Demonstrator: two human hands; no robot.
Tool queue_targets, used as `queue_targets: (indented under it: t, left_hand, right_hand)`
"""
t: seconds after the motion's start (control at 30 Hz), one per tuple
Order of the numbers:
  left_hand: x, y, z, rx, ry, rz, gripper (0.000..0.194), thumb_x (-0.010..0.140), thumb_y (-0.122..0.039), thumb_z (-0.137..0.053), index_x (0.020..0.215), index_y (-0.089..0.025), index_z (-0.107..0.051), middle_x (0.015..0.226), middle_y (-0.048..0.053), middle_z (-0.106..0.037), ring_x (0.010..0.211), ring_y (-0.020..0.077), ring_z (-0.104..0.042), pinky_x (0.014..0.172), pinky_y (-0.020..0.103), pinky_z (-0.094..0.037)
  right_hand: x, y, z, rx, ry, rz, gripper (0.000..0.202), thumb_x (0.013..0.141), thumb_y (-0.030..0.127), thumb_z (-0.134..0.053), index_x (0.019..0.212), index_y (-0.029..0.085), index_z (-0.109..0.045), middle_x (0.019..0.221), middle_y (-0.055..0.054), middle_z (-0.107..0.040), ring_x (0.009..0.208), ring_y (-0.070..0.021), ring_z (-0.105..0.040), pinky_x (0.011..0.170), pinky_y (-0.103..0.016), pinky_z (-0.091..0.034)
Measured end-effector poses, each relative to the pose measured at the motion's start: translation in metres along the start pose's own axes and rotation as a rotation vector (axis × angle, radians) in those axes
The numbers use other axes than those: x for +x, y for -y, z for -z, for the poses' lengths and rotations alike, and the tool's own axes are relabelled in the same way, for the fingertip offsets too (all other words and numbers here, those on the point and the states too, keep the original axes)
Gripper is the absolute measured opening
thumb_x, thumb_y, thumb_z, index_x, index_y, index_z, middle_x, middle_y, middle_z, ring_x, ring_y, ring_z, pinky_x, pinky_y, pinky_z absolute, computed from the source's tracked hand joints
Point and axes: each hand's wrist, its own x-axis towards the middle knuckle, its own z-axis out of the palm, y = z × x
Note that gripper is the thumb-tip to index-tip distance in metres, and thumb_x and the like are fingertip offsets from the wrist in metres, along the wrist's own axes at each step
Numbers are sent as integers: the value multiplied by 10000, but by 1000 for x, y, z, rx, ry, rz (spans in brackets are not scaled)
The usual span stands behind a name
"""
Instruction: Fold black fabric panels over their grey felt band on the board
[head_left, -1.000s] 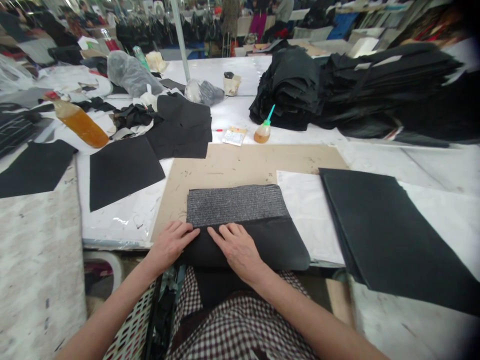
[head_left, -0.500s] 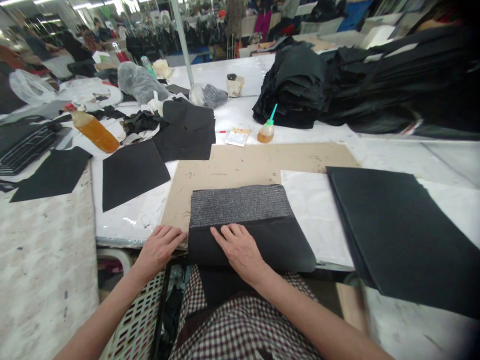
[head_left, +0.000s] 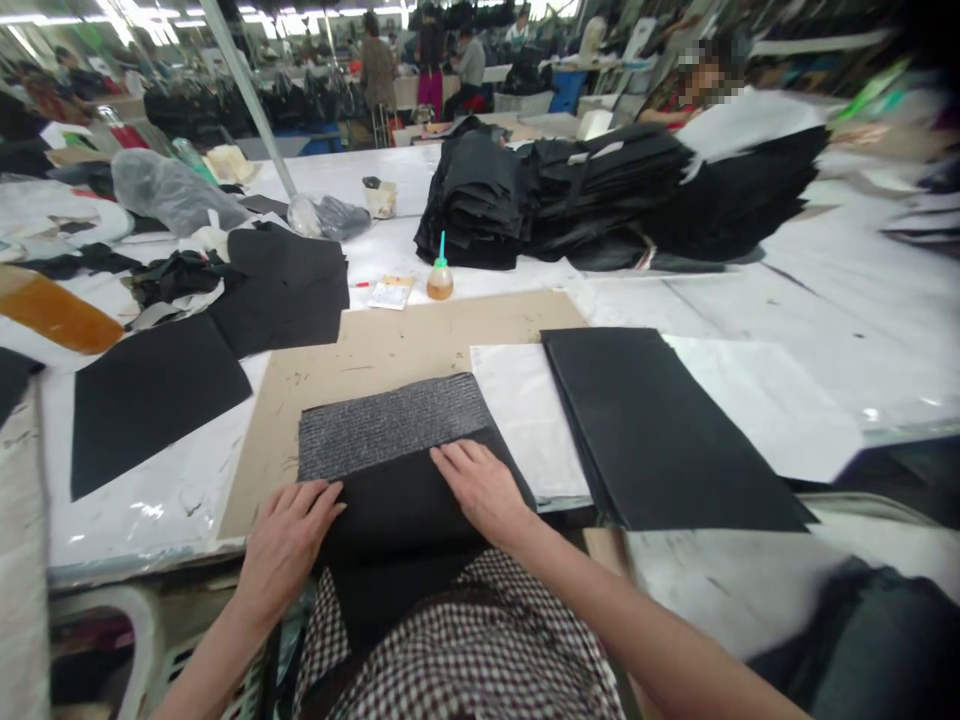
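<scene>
Black sheet (head_left: 405, 510) at the bench's (head_left: 150, 525) near edge.
My right hand (head_left: 484, 490) lies on it, unclenched; my left hand (head_left: 289, 535) touches it, grip I can't tell.

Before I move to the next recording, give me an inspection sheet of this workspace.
Surface: white table, beige board with dark marks.
Work pieces: black sheet; grey ribbed piece showing beyond its far edge.
Clutter: amber bottle at left, green-spouted bottle, heaped black material, stacked black sheets at right.
Hands: left hand at the black sheet's left end; right hand at its far edge, farther right.
Cables: nothing seen.
Surroundings: metal pole; people in the background.
</scene>
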Motion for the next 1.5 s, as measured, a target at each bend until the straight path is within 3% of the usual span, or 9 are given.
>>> queue_targets:
  t: [0.2, 0.4, 0.5, 0.63, 0.77, 0.93, 1.13, 1.33, 1.5]
  left_hand:
    - [9, 1, 4, -167, 98, 120, 256, 952, -418, -562, 1098, -221, -635, 923, 44, -635, 919, 241, -586, 845, 405, -450]
    - [14, -14, 48, -488, 234, -50, 133, 952, -327, -555, 941, -253, -666, 1250, 74, -593, 1141, 229, -576, 955, 382, -527]
    - [13, -20, 77, -659, 365, -86, 105, 938, -310, -575, 974, -294, -673, 1389, 48, -550, 1143, 210, -616, 955, 341, -570]
    - [21, -24, 92, -829, 122, 180, 223, 911, -382, -590, 1122, -356, -658, 1293, 30, -641, 1137, 268, -647, 942, 450, -601]
    - [44, -33, 76, -869, -99, 551, 396, 910, -466, -576, 1277, -317, -575, 1136, 30, -704, 976, 250, -704, 874, 456, -620]
    - [74, -60, 28, -839, 20, 387, 347, 940, -451, -567, 1228, -259, -587, 1106, 44, -689, 1004, 213, -669, 937, 420, -552]
    - [115, -108, -20, -461, -28, 73, 184, 972, -316, -546, 1107, -244, -649, 1170, 74, -638, 1108, 249, -564, 965, 478, -457]
    - [129, -127, -41, -314, -121, 50, 117, 955, -242, -566, 1048, -229, -637, 1152, 97, -638, 1094, 279, -546, 926, 498, -406]
    - [129, -126, -41, -393, -79, 95, 29, 932, -244, -601, 936, -232, -627, 1148, 77, -629, 1092, 275, -532, 913, 490, -402]
  right_hand:
    - [-31, -67, 15, -75, -31, -162, 375, 921, 34, -454, 1248, 145, -601, 1125, -111, -614, 1060, -249, -515, 909, -400, -465]
    - [-5, -28, 47, 65, -148, 95, 301, 999, 353, -526, 1242, 188, -596, 1277, -92, -600, 1255, -234, -463, 1058, -447, -353]
    - [-1, -4, 59, 155, -58, 374, 273, 1027, 400, -467, 1138, 210, -627, 1038, -25, -685, 1011, -150, -583, 959, -358, -411]
    - [-13, -14, 90, 254, -1, 277, 305, 1060, 353, -376, 982, 219, -638, 855, 15, -673, 725, -113, -569, 645, -256, -406]
    - [-47, -93, 128, 476, -95, -267, 356, 1037, 417, -414, 870, 177, -615, 747, -2, -632, 667, -117, -548, 639, -255, -405]
    - [-121, -239, 127, 383, -253, -989, 439, 956, 552, -487, 773, 168, -596, 614, -30, -568, 571, -122, -484, 572, -303, -341]
    - [-197, -337, 68, 10, -256, -944, 348, 946, 473, -532, 696, 231, -540, 629, -27, -497, 533, -136, -404, 613, -365, -321]
    - [-181, -303, 46, -387, -324, -823, 226, 914, 238, -591, 1128, 178, -628, 1144, -265, -578, 979, -354, -546, 758, -512, -376]
    - [-103, -218, 56, -52, -387, -504, 359, 954, 199, -527, 1309, 208, -578, 1204, -181, -593, 1076, -314, -561, 922, -522, -431]
